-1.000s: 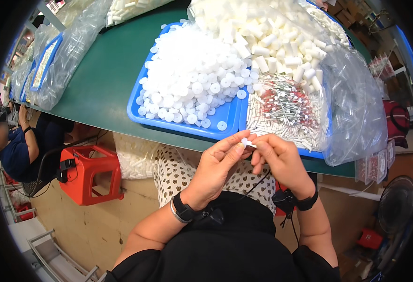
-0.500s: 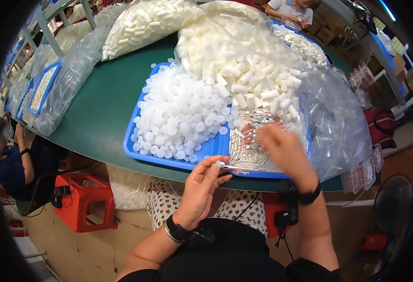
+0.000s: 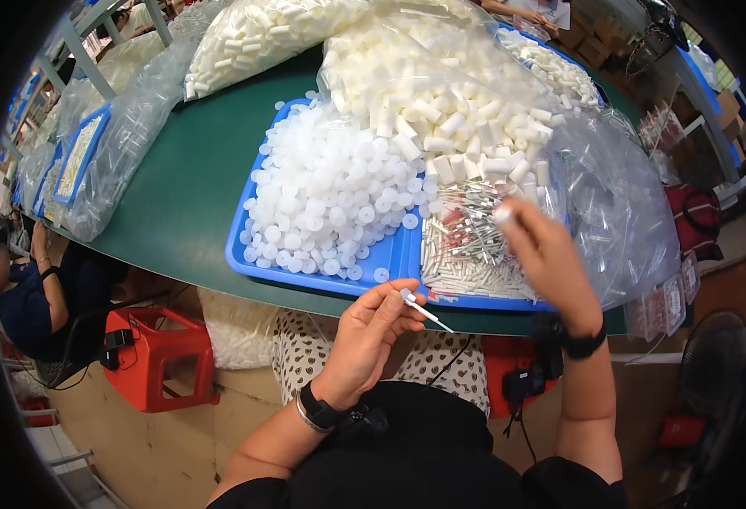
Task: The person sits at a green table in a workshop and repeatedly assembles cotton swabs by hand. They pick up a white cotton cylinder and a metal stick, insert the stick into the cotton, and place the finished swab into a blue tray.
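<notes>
My left hand (image 3: pixel 364 339) sits just below the table (image 3: pixel 186 195) edge, thumb and forefinger pinching a thin white stick (image 3: pixel 424 310) by its capped end, its long end pointing right and down. The other fingers curl loosely under it. My right hand (image 3: pixel 547 259) is raised over the right side of the blue tray (image 3: pixel 390 259), blurred; its fingertips look closed on a small white piece (image 3: pixel 503 215), though I cannot tell the grip for sure.

The tray holds a heap of white caps (image 3: pixel 326 199) on its left half and a spread of thin sticks (image 3: pixel 470 242) on its right. Behind them a clear bag of white tubes (image 3: pixel 441 102) spills toward the tray, and more bags (image 3: pixel 110 144) line the table to the left. A person in blue (image 3: pixel 29 297) sits at far left, by a red stool (image 3: pixel 161 356).

I judge this as an assembly step: one part is held ready in the left hand while the right fetches its mate. The next move calls for bringing the hands together in front of me and lining the small piece up with the stick's free end, which needs a steady left pinch and a fine aim.
</notes>
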The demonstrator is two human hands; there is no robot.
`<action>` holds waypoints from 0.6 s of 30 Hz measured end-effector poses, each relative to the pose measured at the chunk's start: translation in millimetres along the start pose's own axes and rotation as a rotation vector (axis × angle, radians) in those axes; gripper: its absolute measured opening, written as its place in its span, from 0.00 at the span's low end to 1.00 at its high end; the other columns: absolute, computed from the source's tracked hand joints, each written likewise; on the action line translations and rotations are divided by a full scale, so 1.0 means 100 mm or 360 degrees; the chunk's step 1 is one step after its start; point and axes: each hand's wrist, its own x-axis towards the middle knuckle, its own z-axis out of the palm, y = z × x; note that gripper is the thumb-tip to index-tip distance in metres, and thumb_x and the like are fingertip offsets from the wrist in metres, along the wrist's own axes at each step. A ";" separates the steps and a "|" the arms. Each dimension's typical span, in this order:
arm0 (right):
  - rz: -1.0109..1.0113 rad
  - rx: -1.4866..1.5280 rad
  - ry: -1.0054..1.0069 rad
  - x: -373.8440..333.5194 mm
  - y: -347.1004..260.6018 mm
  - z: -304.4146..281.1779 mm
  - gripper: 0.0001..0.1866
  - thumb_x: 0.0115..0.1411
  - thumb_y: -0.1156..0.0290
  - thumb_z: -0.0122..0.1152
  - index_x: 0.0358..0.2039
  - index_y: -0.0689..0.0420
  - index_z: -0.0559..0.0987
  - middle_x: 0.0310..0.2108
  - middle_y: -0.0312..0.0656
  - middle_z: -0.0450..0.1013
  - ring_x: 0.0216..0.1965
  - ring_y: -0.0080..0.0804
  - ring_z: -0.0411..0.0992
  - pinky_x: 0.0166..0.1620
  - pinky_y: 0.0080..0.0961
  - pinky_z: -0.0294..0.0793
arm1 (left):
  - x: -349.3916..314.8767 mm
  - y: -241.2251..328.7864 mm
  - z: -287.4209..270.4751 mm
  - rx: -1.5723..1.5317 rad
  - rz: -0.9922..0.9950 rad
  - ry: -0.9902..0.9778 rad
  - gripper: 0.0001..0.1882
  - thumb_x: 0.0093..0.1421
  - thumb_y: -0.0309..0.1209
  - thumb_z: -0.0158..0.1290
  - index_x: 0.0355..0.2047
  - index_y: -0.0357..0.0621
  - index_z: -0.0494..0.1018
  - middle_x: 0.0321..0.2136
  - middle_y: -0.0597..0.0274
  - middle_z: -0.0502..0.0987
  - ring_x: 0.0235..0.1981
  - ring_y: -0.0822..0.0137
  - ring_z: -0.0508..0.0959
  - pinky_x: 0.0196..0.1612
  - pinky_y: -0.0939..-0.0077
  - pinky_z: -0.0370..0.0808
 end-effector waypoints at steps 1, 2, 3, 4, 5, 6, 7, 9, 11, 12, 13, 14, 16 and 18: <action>-0.0227 0.0005 0.0008 -0.16 0.05 0.12 0.12 0.66 0.71 0.53 0.46 0.64 0.74 0.34 0.52 0.75 0.34 0.45 0.75 0.37 0.35 0.72 | -0.01 0.02 0.04 0.0030 0.0046 -0.0034 0.18 0.70 0.35 0.47 0.53 0.33 0.69 0.47 0.51 0.76 0.43 0.68 0.78 0.46 0.75 0.77; -0.0265 -0.0117 -0.0121 -0.29 -0.05 0.16 0.13 0.66 0.72 0.53 0.48 0.64 0.74 0.36 0.54 0.75 0.36 0.50 0.75 0.39 0.37 0.74 | -0.01 0.02 0.09 0.0110 0.0076 -0.0056 0.18 0.70 0.34 0.46 0.53 0.33 0.69 0.49 0.49 0.75 0.45 0.66 0.78 0.47 0.75 0.77; -0.0320 -0.0134 -0.0193 -0.40 -0.10 0.24 0.14 0.65 0.74 0.52 0.50 0.64 0.73 0.36 0.55 0.75 0.36 0.53 0.75 0.39 0.37 0.74 | 0.01 0.02 0.12 0.0177 0.0094 -0.0097 0.17 0.70 0.34 0.47 0.52 0.33 0.69 0.49 0.50 0.75 0.45 0.66 0.78 0.47 0.75 0.77; -0.0333 -0.0025 -0.0223 -0.50 -0.08 0.35 0.15 0.66 0.73 0.51 0.52 0.64 0.72 0.35 0.55 0.75 0.35 0.51 0.75 0.39 0.37 0.74 | 0.02 0.01 0.17 0.0248 0.0116 -0.0140 0.17 0.70 0.34 0.47 0.52 0.33 0.70 0.50 0.50 0.75 0.45 0.67 0.78 0.47 0.75 0.76; -0.0340 0.0084 -0.0252 -0.57 -0.06 0.44 0.16 0.66 0.73 0.50 0.53 0.64 0.71 0.34 0.54 0.75 0.34 0.50 0.76 0.38 0.37 0.74 | 0.02 -0.01 0.19 0.0317 0.0133 -0.0183 0.16 0.70 0.33 0.47 0.52 0.33 0.70 0.50 0.51 0.75 0.45 0.67 0.78 0.47 0.75 0.76; -0.0229 0.0216 -0.0318 -0.61 -0.07 0.47 0.16 0.67 0.73 0.48 0.54 0.64 0.71 0.32 0.52 0.75 0.32 0.45 0.75 0.37 0.35 0.74 | 0.01 -0.05 0.14 0.0347 0.0073 -0.0217 0.15 0.70 0.31 0.47 0.53 0.36 0.71 0.49 0.58 0.75 0.44 0.72 0.76 0.49 0.77 0.74; -0.0120 0.0352 -0.0381 -0.64 -0.08 0.51 0.16 0.68 0.73 0.46 0.54 0.63 0.70 0.30 0.49 0.74 0.31 0.40 0.75 0.36 0.32 0.74 | 0.00 -0.07 0.12 0.0385 0.0056 -0.0217 0.15 0.70 0.31 0.48 0.53 0.36 0.71 0.48 0.58 0.76 0.44 0.72 0.76 0.49 0.77 0.74; 0.0124 0.0666 -0.0568 -0.70 -0.07 0.51 0.16 0.70 0.72 0.42 0.55 0.63 0.70 0.28 0.43 0.73 0.28 0.31 0.73 0.34 0.27 0.72 | -0.02 -0.11 0.09 0.0462 0.0021 -0.0216 0.15 0.70 0.32 0.48 0.52 0.36 0.71 0.47 0.60 0.76 0.43 0.73 0.76 0.49 0.77 0.74; 0.0393 0.1027 -0.0816 -0.72 -0.02 0.48 0.17 0.71 0.71 0.39 0.56 0.62 0.70 0.26 0.37 0.70 0.27 0.22 0.70 0.32 0.22 0.71 | -0.07 -0.12 0.05 0.0517 -0.0006 -0.0251 0.15 0.70 0.32 0.48 0.51 0.36 0.72 0.43 0.61 0.77 0.41 0.74 0.76 0.47 0.78 0.74; 0.0484 0.1164 -0.0846 -0.73 0.00 0.50 0.18 0.72 0.71 0.37 0.56 0.62 0.69 0.25 0.33 0.67 0.27 0.17 0.66 0.32 0.17 0.68 | -0.08 -0.10 0.06 0.0572 -0.0017 -0.0276 0.14 0.70 0.32 0.48 0.51 0.36 0.72 0.43 0.61 0.77 0.41 0.74 0.76 0.47 0.78 0.74; 0.0506 0.1290 -0.0905 -0.74 0.06 0.51 0.18 0.71 0.71 0.38 0.56 0.63 0.69 0.27 0.33 0.68 0.28 0.18 0.66 0.33 0.18 0.69 | -0.11 -0.08 0.06 0.0623 -0.0034 -0.0300 0.14 0.70 0.32 0.48 0.50 0.36 0.72 0.42 0.61 0.77 0.41 0.74 0.76 0.47 0.78 0.74; 0.0565 0.1343 -0.0988 -0.72 0.06 0.50 0.18 0.71 0.71 0.38 0.57 0.64 0.68 0.28 0.33 0.69 0.29 0.18 0.67 0.34 0.18 0.70 | -0.13 -0.08 0.07 0.0680 -0.0087 -0.0282 0.15 0.69 0.35 0.49 0.48 0.36 0.73 0.41 0.62 0.77 0.39 0.74 0.77 0.45 0.77 0.73; 0.0590 0.1406 -0.1056 -0.76 0.08 0.52 0.19 0.71 0.72 0.40 0.59 0.64 0.65 0.31 0.35 0.70 0.31 0.19 0.69 0.36 0.18 0.72 | -0.13 -0.10 0.03 0.0656 -0.0150 -0.0292 0.16 0.69 0.36 0.49 0.48 0.36 0.74 0.41 0.63 0.77 0.38 0.75 0.76 0.45 0.78 0.73; 0.0522 0.1425 -0.1023 -0.83 0.10 0.57 0.20 0.70 0.73 0.41 0.61 0.63 0.62 0.34 0.37 0.73 0.33 0.20 0.72 0.36 0.19 0.74 | -0.13 -0.09 0.03 0.0591 -0.0233 -0.0286 0.16 0.69 0.37 0.49 0.48 0.37 0.74 0.40 0.64 0.77 0.36 0.77 0.74 0.45 0.80 0.72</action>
